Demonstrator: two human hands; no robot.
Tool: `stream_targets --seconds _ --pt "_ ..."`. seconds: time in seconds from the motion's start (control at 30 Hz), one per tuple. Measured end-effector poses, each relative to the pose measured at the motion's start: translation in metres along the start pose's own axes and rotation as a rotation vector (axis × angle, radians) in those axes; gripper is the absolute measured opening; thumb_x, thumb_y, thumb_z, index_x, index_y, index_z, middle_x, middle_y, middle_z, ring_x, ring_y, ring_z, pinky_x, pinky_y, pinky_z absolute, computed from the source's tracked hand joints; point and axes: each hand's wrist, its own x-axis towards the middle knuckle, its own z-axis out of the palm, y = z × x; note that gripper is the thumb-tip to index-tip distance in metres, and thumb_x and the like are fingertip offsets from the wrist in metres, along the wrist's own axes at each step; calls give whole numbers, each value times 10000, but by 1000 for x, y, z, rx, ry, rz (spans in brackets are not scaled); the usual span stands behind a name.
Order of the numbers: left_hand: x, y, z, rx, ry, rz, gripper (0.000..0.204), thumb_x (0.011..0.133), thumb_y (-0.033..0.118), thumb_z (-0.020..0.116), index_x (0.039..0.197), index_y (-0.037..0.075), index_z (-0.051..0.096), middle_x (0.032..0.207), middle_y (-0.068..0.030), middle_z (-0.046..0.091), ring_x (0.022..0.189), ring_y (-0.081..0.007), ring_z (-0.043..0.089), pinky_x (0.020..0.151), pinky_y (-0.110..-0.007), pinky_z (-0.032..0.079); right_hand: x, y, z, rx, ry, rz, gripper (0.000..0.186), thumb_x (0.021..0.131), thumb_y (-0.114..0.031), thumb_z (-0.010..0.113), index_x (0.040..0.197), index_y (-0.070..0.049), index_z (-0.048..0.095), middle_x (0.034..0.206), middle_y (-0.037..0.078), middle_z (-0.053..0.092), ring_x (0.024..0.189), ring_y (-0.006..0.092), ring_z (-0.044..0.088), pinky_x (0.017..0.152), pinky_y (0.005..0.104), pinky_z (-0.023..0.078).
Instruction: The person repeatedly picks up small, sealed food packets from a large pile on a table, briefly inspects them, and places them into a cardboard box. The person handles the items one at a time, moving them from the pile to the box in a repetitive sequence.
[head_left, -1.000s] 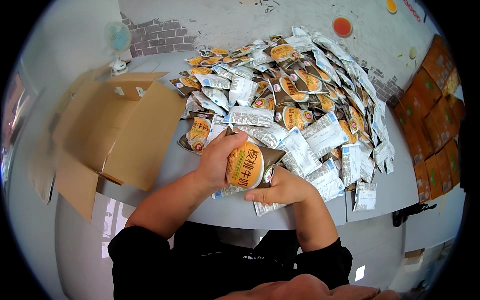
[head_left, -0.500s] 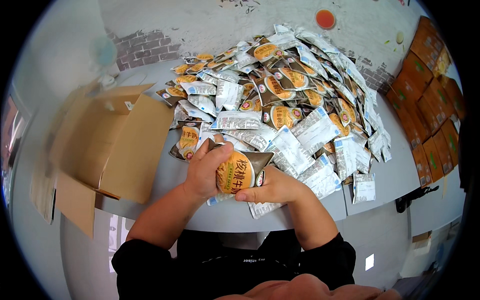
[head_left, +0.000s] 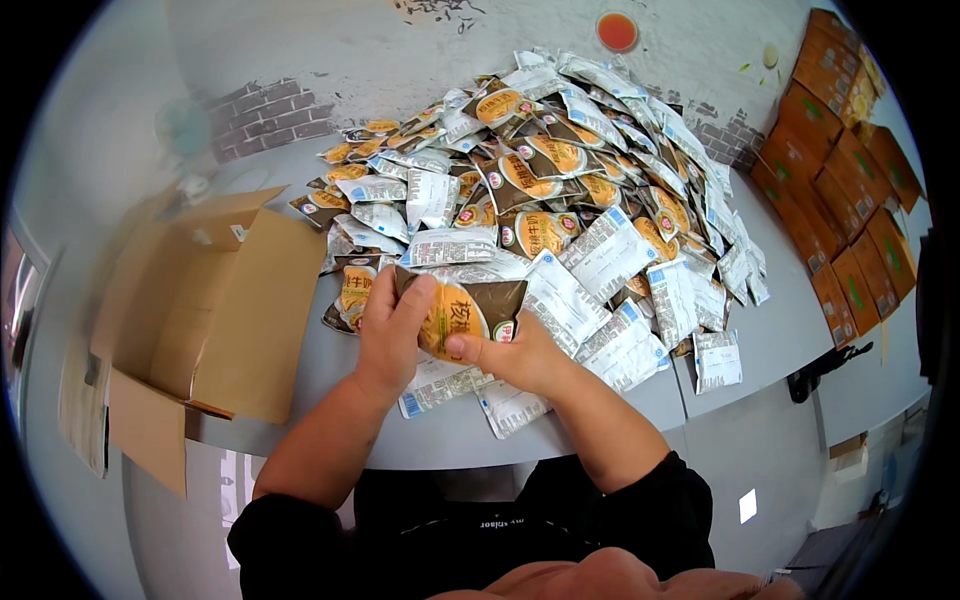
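A brown pouch [head_left: 468,306] with an orange round panel is held up over the near part of the table, printed face toward me. My left hand [head_left: 392,325] grips its left end, thumb on the front. On its lower right side, my right hand [head_left: 515,355] pinches it, thumb lying across the orange panel. Fingers behind the pouch are hidden. Beyond and to the right rises a big heap of similar pouches [head_left: 530,178], some showing brown and orange fronts, others white printed backs [head_left: 610,250]. A few white-backed pouches [head_left: 440,385] lie right under my hands.
An open cardboard box [head_left: 262,315] stands at the table's left side, flaps spread. Stacked brown cartons [head_left: 835,200] are at the far right. The grey table [head_left: 370,440] has its front edge close to my body. A patterned wall [head_left: 400,60] closes off the back.
The view has shifted, so the heap and cartons sit slightly further left. Both hands still hold the pouch, which is tilted a little differently, and the right thumb is further across its front.
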Motion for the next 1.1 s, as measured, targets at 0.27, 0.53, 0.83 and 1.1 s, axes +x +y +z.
stream_targets --seconds 0.27,0.53,0.83,1.1 --pt "10 13 -12 989 -7 1107 416 811 309 633 1111 35 541 1135 -151 547 1072 -315 521 970 -418 363 -6 -20 2 -469 29 -88 365 808 -372 652 992 -56 650 868 189 658 802 322 647 735 379 503" --pt "1 13 -5 835 -411 772 425 816 477 625 796 56 571 754 -98 569 667 -260 546 557 -340 412 -12 -16 0 -529 -234 -189 307 761 -359 670 767 -62 594 743 164 620 696 365 600 636 428 468" --pt "2 -8 -7 430 103 313 294 979 290 424 905 20 512 819 -31 515 746 -113 460 668 -269 411 -11 -7 -3 -211 123 -260 429 760 -391 730 915 -15 592 790 115 605 658 224 593 587 334 469" --pt "-30 -21 7 290 -180 271 497 913 189 557 1306 -16 331 1148 -93 537 1014 -153 533 892 -293 440 -9 -18 -2 -39 248 -170 387 855 -350 638 978 15 594 863 140 641 769 244 612 699 342 483"
